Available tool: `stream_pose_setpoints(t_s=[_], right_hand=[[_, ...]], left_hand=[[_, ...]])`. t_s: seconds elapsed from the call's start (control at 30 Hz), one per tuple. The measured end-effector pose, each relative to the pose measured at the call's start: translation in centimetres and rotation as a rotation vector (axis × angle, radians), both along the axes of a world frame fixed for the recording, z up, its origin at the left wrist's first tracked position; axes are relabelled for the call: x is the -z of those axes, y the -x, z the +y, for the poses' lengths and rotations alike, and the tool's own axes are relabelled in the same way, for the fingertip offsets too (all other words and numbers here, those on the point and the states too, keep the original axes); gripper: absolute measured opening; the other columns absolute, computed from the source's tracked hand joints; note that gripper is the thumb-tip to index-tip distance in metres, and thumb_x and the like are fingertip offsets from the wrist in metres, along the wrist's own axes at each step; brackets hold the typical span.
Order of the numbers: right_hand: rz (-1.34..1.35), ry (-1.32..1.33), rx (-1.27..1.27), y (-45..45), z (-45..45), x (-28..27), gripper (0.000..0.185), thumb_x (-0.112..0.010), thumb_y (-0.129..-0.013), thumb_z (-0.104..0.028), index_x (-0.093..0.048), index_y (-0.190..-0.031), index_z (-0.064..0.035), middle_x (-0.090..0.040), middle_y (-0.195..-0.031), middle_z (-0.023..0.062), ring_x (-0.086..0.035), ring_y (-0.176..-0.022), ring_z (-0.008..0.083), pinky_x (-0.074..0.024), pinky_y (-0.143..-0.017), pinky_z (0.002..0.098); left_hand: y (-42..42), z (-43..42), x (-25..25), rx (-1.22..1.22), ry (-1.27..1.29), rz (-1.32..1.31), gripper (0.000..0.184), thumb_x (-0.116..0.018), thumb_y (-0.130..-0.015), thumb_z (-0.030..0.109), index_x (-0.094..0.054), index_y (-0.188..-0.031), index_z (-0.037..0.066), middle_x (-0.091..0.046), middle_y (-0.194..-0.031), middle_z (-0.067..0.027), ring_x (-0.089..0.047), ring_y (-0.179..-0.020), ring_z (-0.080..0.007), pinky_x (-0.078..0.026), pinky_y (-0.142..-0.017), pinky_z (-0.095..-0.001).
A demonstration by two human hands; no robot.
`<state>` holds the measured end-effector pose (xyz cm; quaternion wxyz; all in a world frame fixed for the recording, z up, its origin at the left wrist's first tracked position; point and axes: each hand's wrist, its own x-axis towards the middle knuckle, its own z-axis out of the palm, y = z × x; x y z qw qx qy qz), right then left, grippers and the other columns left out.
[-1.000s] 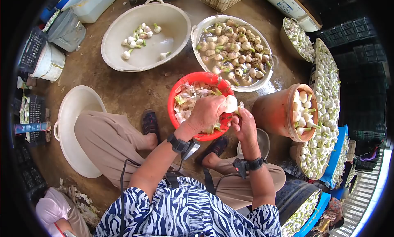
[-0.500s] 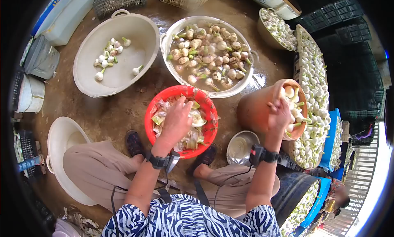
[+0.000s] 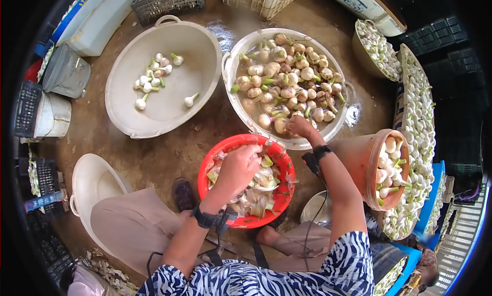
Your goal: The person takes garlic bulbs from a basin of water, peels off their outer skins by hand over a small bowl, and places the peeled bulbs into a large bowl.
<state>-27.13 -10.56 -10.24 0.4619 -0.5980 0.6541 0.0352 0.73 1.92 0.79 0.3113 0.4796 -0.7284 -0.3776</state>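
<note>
My left hand (image 3: 238,169) is closed above a red basin (image 3: 248,223) of garlic skins and trimmings (image 3: 259,193). Its fingertips pinch together, and what they hold, if anything, is too small to make out. At the near rim of a round white tub (image 3: 241,112), my right hand (image 3: 301,128) has its fingers curled against a garlic bulb (image 3: 280,125). Many unpeeled bulbs (image 3: 287,78) sit in murky water in that tub. To the right, a tilted orange-brown bucket (image 3: 353,157) holds peeled garlic bulbs (image 3: 390,165).
A white oval tub (image 3: 128,98) at the left holds several clean bulbs (image 3: 154,75). Another white tub (image 3: 84,193) stands beside my left leg, a metal bowl (image 3: 315,209) near my right. Heaped garlic (image 3: 417,127) lines the right side. Crates (image 3: 169,4) stand at the back.
My right hand has moved from the bucket's mouth to the near edge of the water-filled tub. My left hand stays over the red basin. The view has shifted slightly.
</note>
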Motion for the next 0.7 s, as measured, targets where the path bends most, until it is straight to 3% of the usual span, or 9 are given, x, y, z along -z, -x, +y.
stream_pose_setpoints(t_s=[0.07,0.1,0.13,0.2,0.3,0.37,0.4,0.47,0.7], right_hand=[[-0.255,0.088,0.167,-0.4,2.3,-3.6,0.022,-0.059,-0.086,-0.019,-0.067,-0.088,0.0016,-0.064,-0.071,0.0068,-0.058,-0.063,0.0109,-0.0473,-0.06,0.0244],[-0.253,0.092,0.164,-1.0,3.8,-5.2,0.022,-0.059,-0.086,-0.019,-0.067,-0.088,0.0016,-0.064,-0.071,0.0068,-0.058,-0.063,0.0109,-0.0473,-0.06,0.0244],[-0.419,0.167,0.199,-1.9,5.6,-6.8,0.022,-0.059,-0.086,-0.018,-0.067,-0.091,0.0021,-0.064,-0.072,0.0059,-0.058,-0.063,0.0106,-0.0475,-0.06,0.0246],[-0.626,0.258,0.237,-4.1,9.2,-10.0,0.024,-0.062,-0.086,-0.019,-0.067,-0.097,0.0016,-0.066,-0.076,0.0034,-0.057,-0.065,0.009,-0.0479,-0.063,0.0246],[-0.55,0.486,0.158,-7.8,14.0,-14.0,0.02,-0.063,-0.083,-0.017,-0.068,-0.089,0.0012,-0.067,-0.074,0.0067,-0.061,-0.064,0.0151,-0.049,-0.063,0.0281],[-0.041,0.86,-0.252,-9.4,16.0,-17.2,0.012,-0.062,-0.077,-0.012,-0.066,-0.073,-0.0025,-0.064,-0.067,0.0099,-0.062,-0.064,0.0231,-0.0488,-0.065,0.0325],[-0.049,0.864,-0.249,-10.0,16.7,-17.3,0.012,-0.062,-0.077,-0.012,-0.066,-0.073,-0.0025,-0.064,-0.067,0.0099,-0.062,-0.064,0.0231,-0.0488,-0.065,0.0325],[0.125,0.952,-0.521,-11.0,18.1,-17.1,0.011,-0.059,-0.07,-0.01,-0.058,-0.06,-0.0059,-0.059,-0.061,0.0118,-0.06,-0.063,0.0277,-0.047,-0.067,0.0367],[0.152,1.124,-0.468,-13.3,22.2,-17.3,0.01,-0.059,-0.068,-0.01,-0.055,-0.06,-0.0072,-0.058,-0.062,0.0093,-0.057,-0.062,0.0254,-0.0464,-0.065,0.0367]], left_hand=[[0.8,-0.8,0.0,-0.124,-0.611,0.484,0.03,-0.059,-0.088,0.025,-0.056,-0.107,0.001,-0.061,-0.086,-0.0089,-0.062,-0.069,-0.0193,-0.049,-0.055,-0.0306],[1.2,-0.9,0.3,-0.137,-0.721,0.668,0.038,-0.05,-0.093,0.033,-0.051,-0.115,0.002,-0.059,-0.085,-0.0061,-0.057,-0.066,-0.0095,-0.047,-0.049,-0.0205],[1.6,-1.3,0.0,-0.136,-0.715,0.669,0.038,-0.05,-0.093,0.033,-0.051,-0.115,0.002,-0.059,-0.085,-0.0061,-0.057,-0.066,-0.0095,-0.047,-0.049,-0.0205],[2.1,-1.4,-0.6,-0.074,-1.065,0.901,0.041,-0.045,-0.095,0.041,-0.051,-0.113,0.005,-0.058,-0.083,-0.0043,-0.056,-0.062,-0.0089,-0.043,-0.045,-0.019],[2.0,0.2,0.1,0.032,-0.928,0.895,0.037,-0.046,-0.095,0.039,-0.056,-0.105,0.005,-0.057,-0.079,-0.0006,-0.051,-0.053,-0.0057,-0.037,-0.04,-0.017],[1.2,2.1,-1.0,0.045,-0.831,0.859,0.031,-0.051,-0.093,0.031,-0.06,-0.099,0.002,-0.055,-0.072,0.0022,-0.046,-0.046,-0.0029,-0.033,-0.036,-0.0159],[0.8,3.0,-1.1,0.042,-0.827,0.851,0.031,-0.051,-0.093,0.031,-0.06,-0.099,0.002,-0.055,-0.072,0.0022,-0.046,-0.046,-0.0029,-0.033,-0.036,-0.0159],[0.0,4.7,-1.4,-0.027,-0.778,0.727,0.029,-0.055,-0.092,0.025,-0.059,-0.104,0.0,-0.054,-0.07,0.0026,-0.044,-0.045,-0.002,-0.031,-0.035,-0.0155],[-1.7,8.4,-2.6,-0.04,-0.696,0.724,0.032,-0.058,-0.089,0.024,-0.057,-0.11,-0.001,-0.052,-0.066,0.0038,-0.042,-0.043,-0.0016,-0.03,-0.034,-0.0164]])
